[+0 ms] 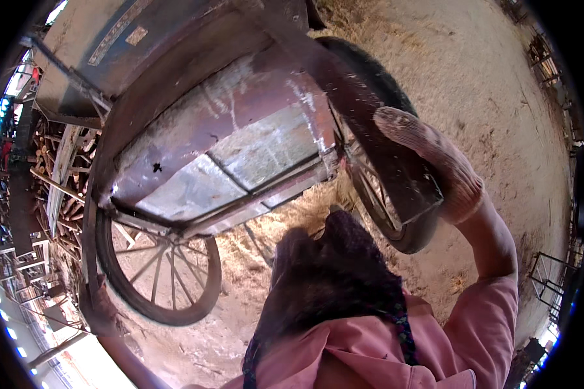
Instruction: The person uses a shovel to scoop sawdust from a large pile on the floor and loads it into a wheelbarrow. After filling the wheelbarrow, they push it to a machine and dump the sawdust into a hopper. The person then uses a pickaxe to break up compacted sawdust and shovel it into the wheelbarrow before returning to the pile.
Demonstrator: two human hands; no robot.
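A rusty brown metal cart point(266, 97) on two spoked wheels stands tilted in front of me, its worn sheet-metal panel facing my body. My right hand point(444, 165), in a pale dusty knit glove, is closed over the outer side of the cart's right shaft point(402, 168). At lower left, my left hand point(104, 308) is dim and partly hidden; its fingers wrap round the end of the left shaft point(91, 214). The left wheel point(211, 292) shows its spokes and tyre, while the right wheel point(415, 236) is partly covered by the right shaft.
Dusty earth ground point(499, 117) spreads to the right, with straw point(246, 240) beneath the cart. Beyond the left shaft is a stack of cut wood point(58, 175). A metal frame point(551, 279) stands at the right edge. My legs and dark apron point(331, 279) are just behind the cart.
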